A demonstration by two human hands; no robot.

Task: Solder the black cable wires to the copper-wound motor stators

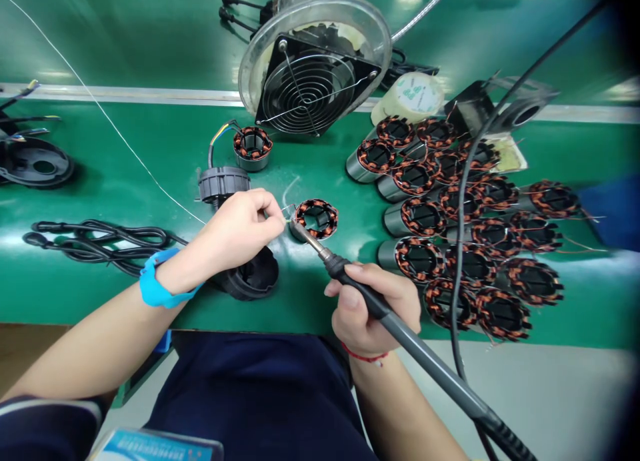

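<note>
Stator (329, 211), upright and windings up, at the middle of the green bench (310, 308). Has the tip of a soldering iron (425, 348) at its left edge; too fine to tell whether touching. Looks like joining work at the wire ends (289, 214), pinched between thumb and forefinger of the left hand (243, 228). On the right, closed fingers of the right hand (373, 304) around the iron's grip. Calls for a steady tip, fingertips kept off the hot metal and little pull on the wires.

Just left, partly under the wrist, a black housing (250, 278); farther off, a second stator (253, 151) and the caged fan (307, 101). To the right, closely packed stators (420, 218) under a hanging cable (463, 201). Leaves most room toward the near edge, least to the left
</note>
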